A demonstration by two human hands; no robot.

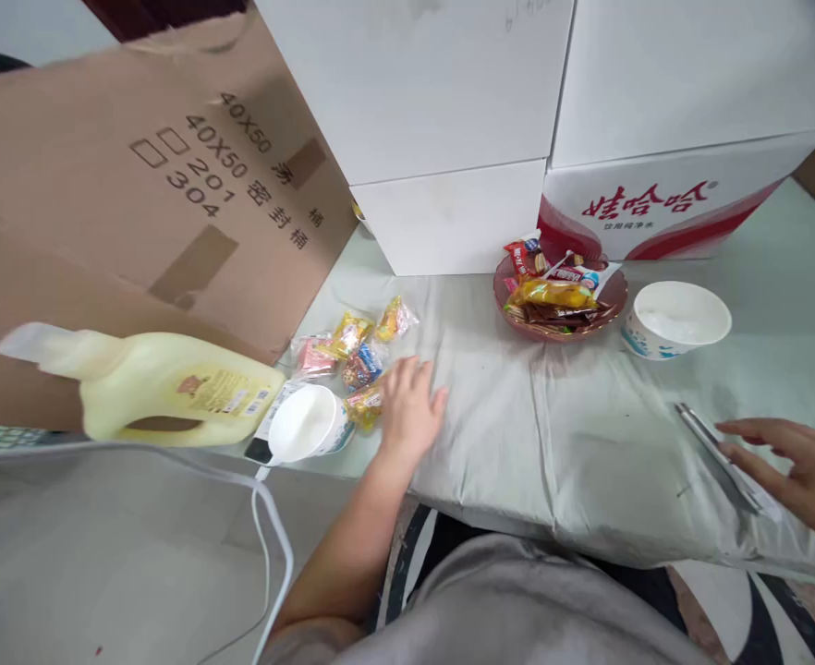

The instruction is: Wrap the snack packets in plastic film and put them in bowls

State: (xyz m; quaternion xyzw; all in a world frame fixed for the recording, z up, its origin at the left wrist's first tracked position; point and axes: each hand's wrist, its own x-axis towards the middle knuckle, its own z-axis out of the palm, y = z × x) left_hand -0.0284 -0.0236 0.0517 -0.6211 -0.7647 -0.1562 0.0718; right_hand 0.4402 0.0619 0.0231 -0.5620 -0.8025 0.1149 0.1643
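Note:
My left hand (411, 406) rests on the cloth-covered table, fingers loosely spread, beside a small group of wrapped snacks (360, 368). Its fingers lie right against the nearest yellow packet (366, 404); no grip on it shows. A white paper bowl (311, 423) with a blue pattern stands left of that hand. On the right, my right hand (796, 466) reaches in with fingers stretched out and apart. Under its fingertips lies a slim silvery metal tool (718, 453), which looks like tongs. I cannot tell whether the fingers touch it.
A reddish glass bowl (561, 323) holds several wrapped snacks. Right of it stands another white paper bowl (677, 319). White cartons (449, 222) are stacked behind. A large brown cardboard box (137, 185), a pale yellow bottle (186, 388) and a white cable (279, 526) are at left.

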